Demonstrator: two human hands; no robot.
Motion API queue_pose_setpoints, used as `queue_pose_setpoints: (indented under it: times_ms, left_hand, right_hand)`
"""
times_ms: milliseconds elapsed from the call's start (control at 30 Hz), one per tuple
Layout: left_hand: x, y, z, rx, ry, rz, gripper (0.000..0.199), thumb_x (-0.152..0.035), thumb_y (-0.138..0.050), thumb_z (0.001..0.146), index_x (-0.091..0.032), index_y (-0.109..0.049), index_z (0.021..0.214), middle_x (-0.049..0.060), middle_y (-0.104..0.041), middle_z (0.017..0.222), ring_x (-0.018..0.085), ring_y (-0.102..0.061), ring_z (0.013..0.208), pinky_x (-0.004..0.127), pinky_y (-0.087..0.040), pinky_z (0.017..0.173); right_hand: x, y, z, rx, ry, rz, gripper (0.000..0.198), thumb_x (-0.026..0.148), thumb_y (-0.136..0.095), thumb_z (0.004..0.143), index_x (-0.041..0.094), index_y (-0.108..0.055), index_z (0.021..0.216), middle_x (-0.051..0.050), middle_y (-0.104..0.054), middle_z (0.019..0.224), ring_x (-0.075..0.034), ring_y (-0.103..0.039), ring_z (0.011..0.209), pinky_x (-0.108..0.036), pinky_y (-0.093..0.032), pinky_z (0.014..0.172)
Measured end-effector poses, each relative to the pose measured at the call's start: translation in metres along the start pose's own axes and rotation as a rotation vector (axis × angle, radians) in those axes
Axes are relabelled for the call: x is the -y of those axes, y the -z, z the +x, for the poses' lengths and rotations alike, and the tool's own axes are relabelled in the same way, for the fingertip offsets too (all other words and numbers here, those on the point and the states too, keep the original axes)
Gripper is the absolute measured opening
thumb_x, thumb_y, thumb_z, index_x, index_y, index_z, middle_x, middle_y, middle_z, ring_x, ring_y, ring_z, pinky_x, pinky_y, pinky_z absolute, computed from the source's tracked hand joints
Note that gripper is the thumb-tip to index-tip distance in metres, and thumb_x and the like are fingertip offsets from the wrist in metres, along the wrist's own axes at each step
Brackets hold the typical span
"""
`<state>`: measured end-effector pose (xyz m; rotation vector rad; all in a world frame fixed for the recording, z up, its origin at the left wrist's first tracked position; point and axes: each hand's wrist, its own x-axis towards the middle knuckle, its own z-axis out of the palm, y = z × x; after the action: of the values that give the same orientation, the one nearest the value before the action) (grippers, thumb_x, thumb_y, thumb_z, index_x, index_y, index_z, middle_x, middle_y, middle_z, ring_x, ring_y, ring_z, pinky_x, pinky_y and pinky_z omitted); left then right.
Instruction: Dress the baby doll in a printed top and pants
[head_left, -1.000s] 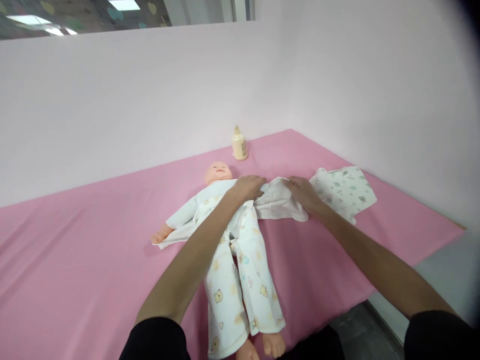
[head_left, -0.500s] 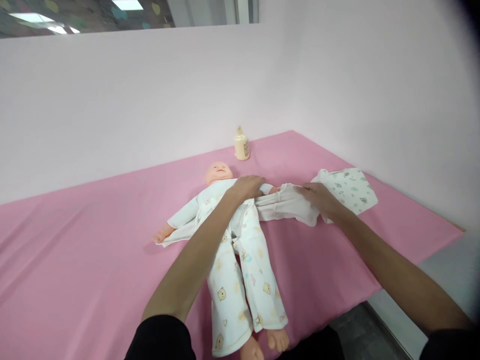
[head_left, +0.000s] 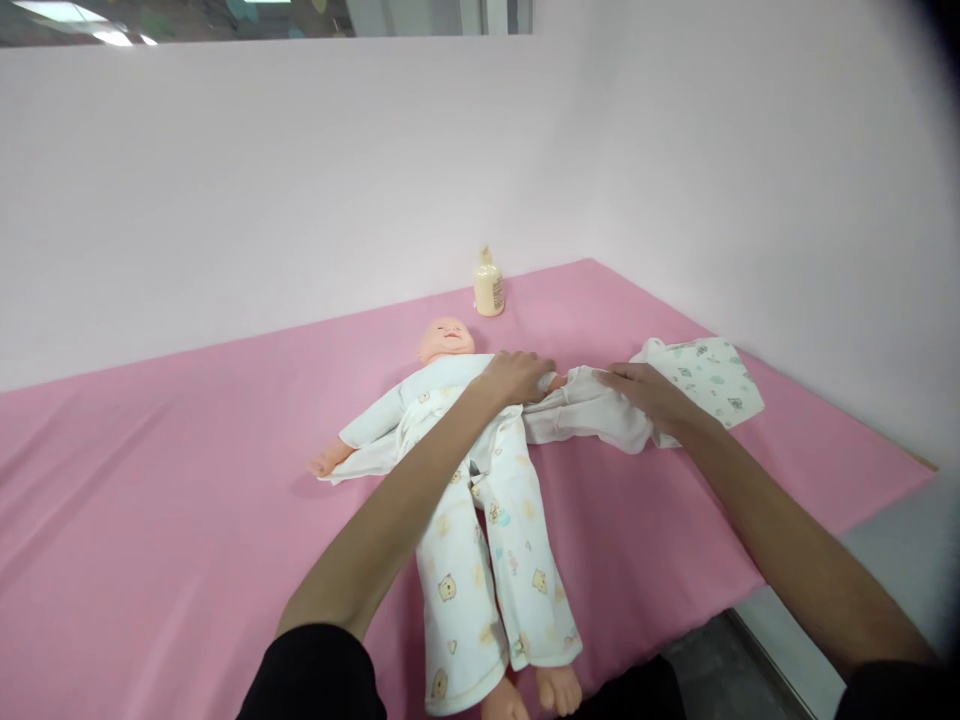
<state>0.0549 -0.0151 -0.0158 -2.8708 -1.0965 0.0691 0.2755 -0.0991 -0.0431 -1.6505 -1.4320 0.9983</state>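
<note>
The left hand (head_left: 521,376) is gripping the forearm of the doll (head_left: 429,402) — the right hand (head_left: 646,392) is pinching white cloth (head_left: 611,420) just beside the doll's fingers. The doll is lying face up on a pink sheet (head_left: 225,450), wearing bear-print trousers (head_left: 527,570). Near its head a pump bottle (head_left: 489,290) is standing, its dark lettering too small to read — and a green-printed cloth (head_left: 718,380) is lying at right.
</note>
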Motion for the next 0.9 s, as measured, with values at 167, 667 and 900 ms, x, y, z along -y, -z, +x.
queue_pose_setpoints:
  times_ms: [167,667,900]
  left_hand:
    - [-0.009,-0.007,0.007,-0.018,-0.104,0.078,0.024,-0.023,-0.044,0.089,-0.023,-0.063,0.105,0.006,-0.067,0.103,0.023,-0.066,0.091,0.032,-0.044,0.072]
    - [-0.009,-0.006,0.006,-0.027,-0.099,0.057,0.018,-0.017,-0.044,0.088,-0.021,-0.059,0.096,0.004,-0.065,0.098,0.020,-0.065,0.086,0.028,-0.035,0.060]
    - [-0.005,0.000,0.002,-0.029,-0.040,-0.009,0.026,-0.034,-0.037,0.096,-0.020,-0.059,0.099,0.006,-0.065,0.101,0.022,-0.064,0.091,0.030,-0.039,0.064]
  right_hand:
    - [0.001,-0.009,0.002,-0.012,0.029,-0.035,0.041,0.060,-0.056,0.087,0.020,-0.059,0.080,-0.002,-0.061,0.076,-0.017,-0.055,0.070,-0.027,-0.041,0.058]
    - [-0.016,-0.022,0.016,-0.140,0.343,-0.239,0.047,0.056,-0.043,0.096,0.021,-0.042,0.065,0.002,-0.045,0.062,-0.015,-0.042,0.063,-0.030,-0.031,0.061]
    - [-0.014,-0.005,0.011,-0.189,0.351,-0.375,0.039,0.046,-0.039,0.098,0.022,-0.044,0.067,0.000,-0.052,0.064,-0.017,-0.047,0.064,-0.031,-0.031,0.064]
